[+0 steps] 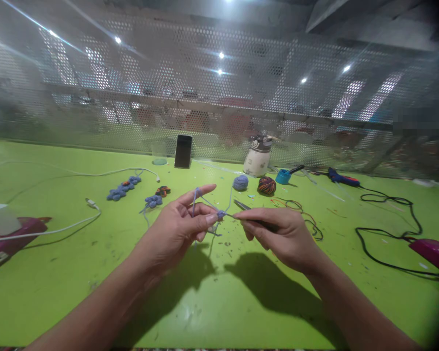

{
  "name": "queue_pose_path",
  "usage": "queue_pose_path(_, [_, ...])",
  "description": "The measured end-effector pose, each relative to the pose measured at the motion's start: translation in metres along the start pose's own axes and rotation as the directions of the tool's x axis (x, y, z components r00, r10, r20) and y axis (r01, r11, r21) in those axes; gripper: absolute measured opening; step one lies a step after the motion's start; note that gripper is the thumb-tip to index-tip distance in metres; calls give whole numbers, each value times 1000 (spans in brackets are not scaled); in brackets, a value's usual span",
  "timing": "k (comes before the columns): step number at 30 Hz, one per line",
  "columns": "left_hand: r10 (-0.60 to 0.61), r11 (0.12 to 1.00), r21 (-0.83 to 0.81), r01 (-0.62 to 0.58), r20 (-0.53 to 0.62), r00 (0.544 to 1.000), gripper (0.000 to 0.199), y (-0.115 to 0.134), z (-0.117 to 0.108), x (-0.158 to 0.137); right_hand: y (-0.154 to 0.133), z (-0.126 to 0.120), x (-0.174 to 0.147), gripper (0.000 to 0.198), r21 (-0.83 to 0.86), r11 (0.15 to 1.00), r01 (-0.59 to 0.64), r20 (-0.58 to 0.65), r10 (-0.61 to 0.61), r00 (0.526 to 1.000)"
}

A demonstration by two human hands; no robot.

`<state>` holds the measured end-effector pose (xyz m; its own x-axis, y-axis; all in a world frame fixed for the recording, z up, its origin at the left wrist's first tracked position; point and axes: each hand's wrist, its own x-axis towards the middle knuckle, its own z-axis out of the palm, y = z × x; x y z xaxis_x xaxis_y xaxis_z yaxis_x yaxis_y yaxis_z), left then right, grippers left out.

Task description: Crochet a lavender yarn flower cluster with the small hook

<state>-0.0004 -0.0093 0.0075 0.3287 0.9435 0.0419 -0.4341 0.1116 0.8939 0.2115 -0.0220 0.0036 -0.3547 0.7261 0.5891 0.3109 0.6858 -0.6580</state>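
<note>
Between thumb and fingers, my left hand (188, 217) pinches a small piece of blue crochet work (221, 214). Blue yarn loops round its raised index finger. My right hand (279, 234) grips a crochet hook (234, 216), whose tip meets the crochet piece. From there a strand runs up to a blue yarn ball (240, 183). Right beside that ball sits a dark multicoloured yarn ball (266, 185). What look like scissors (241, 204) lie partly behind my right hand. Left of my hands rest blue crocheted flowers (119, 191), another blue flower (153, 201) and a dark orange-flecked one (163, 191).
Toward the back of the green table (73, 292) stand a phone (183, 151), a clear cup (160, 153) and a white bottle (257, 158). A blue tape roll (283, 176) and a glue gun (343, 177) lie right. Magenta power strips (12, 243) and cables occupy both sides.
</note>
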Motion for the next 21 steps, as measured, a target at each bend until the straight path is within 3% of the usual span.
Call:
queue_pose_path(5, [36, 996, 76, -35, -13, 999, 58, -3, -1, 2, 4, 5, -1, 16, 248, 943, -221, 48, 216, 975])
queue_pose_path(9, [80, 984, 161, -77, -8, 997, 45, -4, -1, 3, 8, 10, -2, 18, 448, 804, -391, 136, 371, 919])
queue_pose_path(16, [103, 977, 187, -99, -13, 995, 37, -8, -3, 5, 3, 23, -1, 20, 645, 571, -508, 200, 516, 833])
queue_pose_path(19, [99, 976, 197, -93, -17, 995, 40, -9, -3, 6, -1, 27, -2, 26, 633, 576, -517, 188, 533, 825])
queue_pose_path(21, [96, 975, 205, -88, -26, 995, 42, -9, -2, 5, -2, 28, -2, 35, 583, 639, -501, 149, 523, 840])
